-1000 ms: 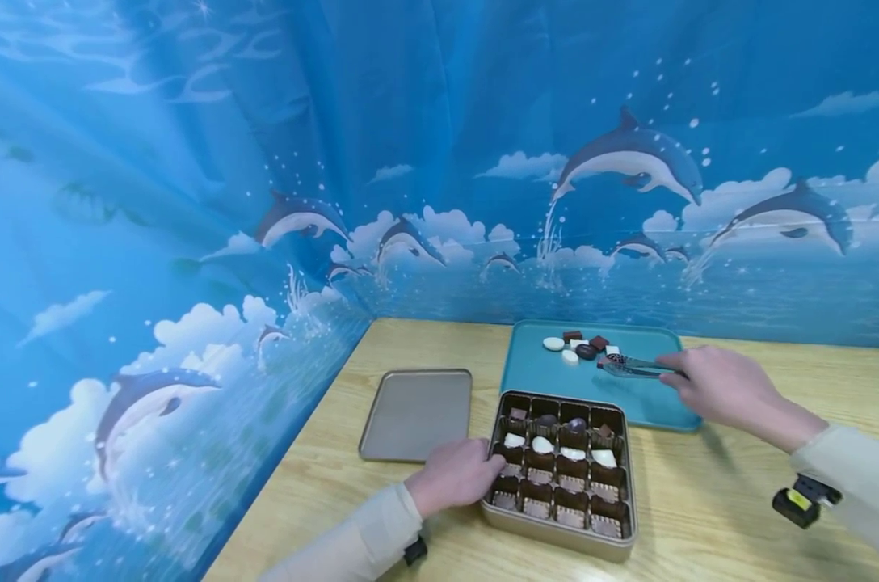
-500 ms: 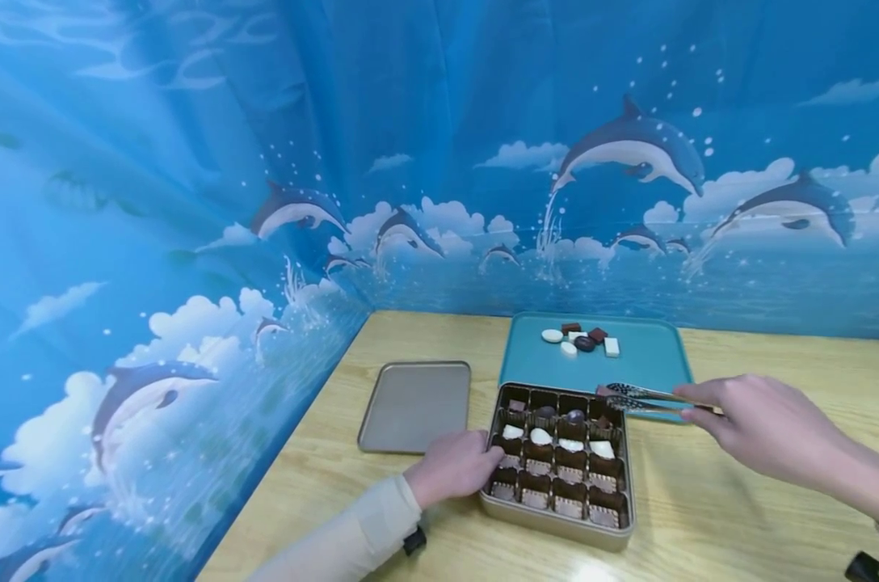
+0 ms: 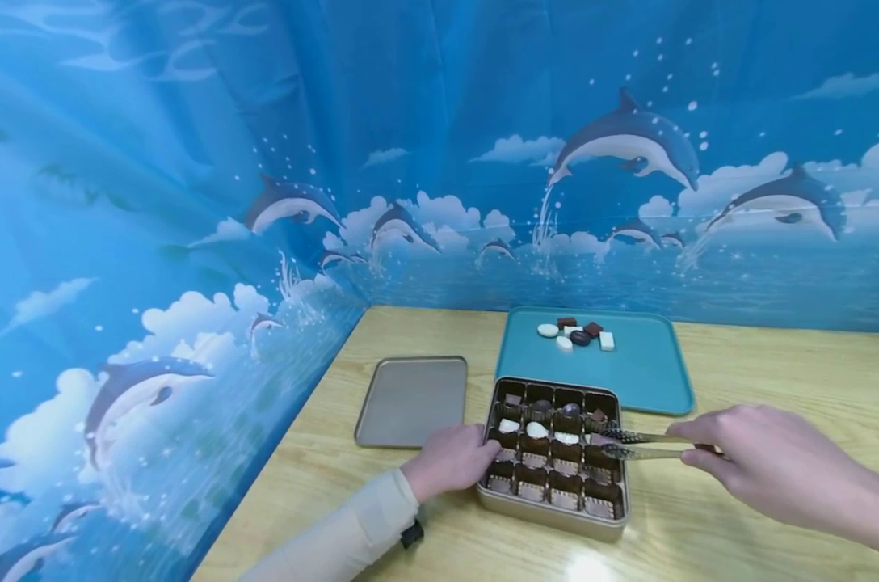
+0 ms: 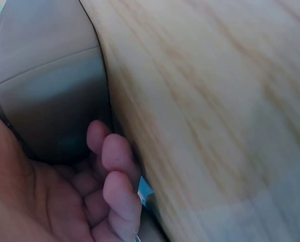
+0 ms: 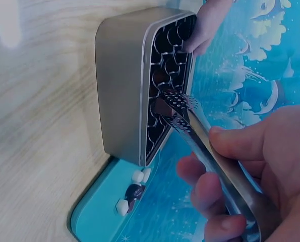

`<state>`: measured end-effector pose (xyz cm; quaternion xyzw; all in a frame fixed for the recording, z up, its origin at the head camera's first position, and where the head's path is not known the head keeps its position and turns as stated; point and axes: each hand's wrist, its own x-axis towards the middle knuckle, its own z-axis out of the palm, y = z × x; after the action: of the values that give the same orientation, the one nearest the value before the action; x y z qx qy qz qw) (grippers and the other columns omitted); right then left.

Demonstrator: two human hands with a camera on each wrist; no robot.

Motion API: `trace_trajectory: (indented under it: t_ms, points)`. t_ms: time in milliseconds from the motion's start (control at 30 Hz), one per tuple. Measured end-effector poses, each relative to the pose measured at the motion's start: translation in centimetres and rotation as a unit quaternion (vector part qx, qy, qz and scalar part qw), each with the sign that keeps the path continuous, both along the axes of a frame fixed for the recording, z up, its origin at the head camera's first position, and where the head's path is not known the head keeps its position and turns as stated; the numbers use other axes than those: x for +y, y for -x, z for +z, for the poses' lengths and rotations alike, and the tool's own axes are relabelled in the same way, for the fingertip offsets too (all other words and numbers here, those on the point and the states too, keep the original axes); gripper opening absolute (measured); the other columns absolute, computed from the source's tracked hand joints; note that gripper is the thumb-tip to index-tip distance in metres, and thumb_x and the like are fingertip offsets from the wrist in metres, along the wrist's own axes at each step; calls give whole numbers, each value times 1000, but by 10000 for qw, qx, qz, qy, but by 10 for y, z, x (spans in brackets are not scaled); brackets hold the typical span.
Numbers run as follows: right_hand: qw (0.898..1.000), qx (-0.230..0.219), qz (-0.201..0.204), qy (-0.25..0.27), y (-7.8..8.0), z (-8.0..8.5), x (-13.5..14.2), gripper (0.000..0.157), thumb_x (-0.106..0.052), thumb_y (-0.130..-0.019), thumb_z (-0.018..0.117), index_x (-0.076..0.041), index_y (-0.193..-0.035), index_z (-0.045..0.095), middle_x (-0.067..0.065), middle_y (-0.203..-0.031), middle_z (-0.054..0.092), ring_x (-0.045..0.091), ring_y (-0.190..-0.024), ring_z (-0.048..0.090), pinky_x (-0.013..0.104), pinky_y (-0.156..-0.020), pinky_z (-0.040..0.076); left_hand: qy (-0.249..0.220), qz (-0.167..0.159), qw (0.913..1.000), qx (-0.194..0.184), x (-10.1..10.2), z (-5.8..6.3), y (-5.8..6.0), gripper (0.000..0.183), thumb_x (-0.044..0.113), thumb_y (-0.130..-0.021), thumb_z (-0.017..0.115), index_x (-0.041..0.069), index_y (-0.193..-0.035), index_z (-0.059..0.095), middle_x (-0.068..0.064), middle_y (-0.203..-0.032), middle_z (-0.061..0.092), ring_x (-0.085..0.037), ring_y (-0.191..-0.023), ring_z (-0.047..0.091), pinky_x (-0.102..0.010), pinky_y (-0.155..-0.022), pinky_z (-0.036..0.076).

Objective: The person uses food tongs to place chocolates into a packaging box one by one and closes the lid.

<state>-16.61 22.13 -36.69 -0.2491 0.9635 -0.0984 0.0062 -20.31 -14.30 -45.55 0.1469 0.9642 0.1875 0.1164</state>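
Observation:
A bronze tin box (image 3: 548, 517) stands with a dark divided insert; its back row holds brown chocolates and the row before it white ones. My left hand (image 3: 450, 461) grips the box's left side, thumb at the rim; the left wrist view shows curled fingers (image 4: 120, 156) beside its wall. My right hand (image 3: 767, 469) holds metal tongs (image 5: 230, 176) whose perforated tips reach over the box's right edge. Between those tips sits a brown chocolate (image 5: 162, 107), low over the right-hand compartments. The tips partly cover the white piece there, and whether the chocolate touches the insert cannot be told.
Behind the box lies a teal tray (image 3: 643, 380) with several white and brown chocolates (image 3: 580, 338) near its back. A flat metal lid (image 3: 413, 400) rests on the wooden table (image 3: 323, 501) to the left. A dolphin-print curtain (image 3: 439, 267) borders the table.
From the tray, the tongs with the brown chocolate have come toward me and over the right side of the box. My left hand has stayed at the box's left side.

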Motion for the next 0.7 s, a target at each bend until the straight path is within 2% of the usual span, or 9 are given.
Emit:
trace_trajectory:
  t_ms: [100,300,367,533,700]
  points:
    - [10000,-70,35,15,-2,-1,-3,25,-25,-89,75,-22,-113,75,-9,-100,76,-1,-74,65,27,-58,50,47,-13,10000,62,0,1,-1,47,42,-105,40,19,-64,48,4,-64,48,-12,-56,48,-28,-52,42]
    - [9999,-5,96,35,-4,-3,-6,29,-28,-88,76,-20,-115,74,-6,-103,76,9,-81,70,38,-66,57,62,27,10000,61,1,1,-2,45,43,-104,42,20,-66,50,3,-64,49,-13,-56,49,-28,-52,42]
    - [10000,-27,67,29,-3,-3,-6,30,-28,-88,76,-19,-116,74,-9,-99,75,3,-76,66,34,-63,54,63,49,10000,46,0,0,-2,45,43,-104,42,20,-66,50,3,-64,49,-13,-55,49,-28,-51,42]
    - [9999,51,7,151,0,-4,-6,33,-28,-90,75,-14,-120,73,-20,-82,66,-8,-60,46,23,-53,38,25,71,10000,42,0,-2,-2,46,43,-104,41,20,-65,49,3,-63,48,-13,-54,48,-29,-50,41]
    - [9987,404,39,317,13,-3,-7,34,-26,-90,74,-10,-120,72,-20,-77,64,-8,-57,43,22,-49,36,12,85,9999,66,0,-2,-1,45,42,-104,42,20,-65,49,3,-63,48,-13,-54,48,-29,-50,41]
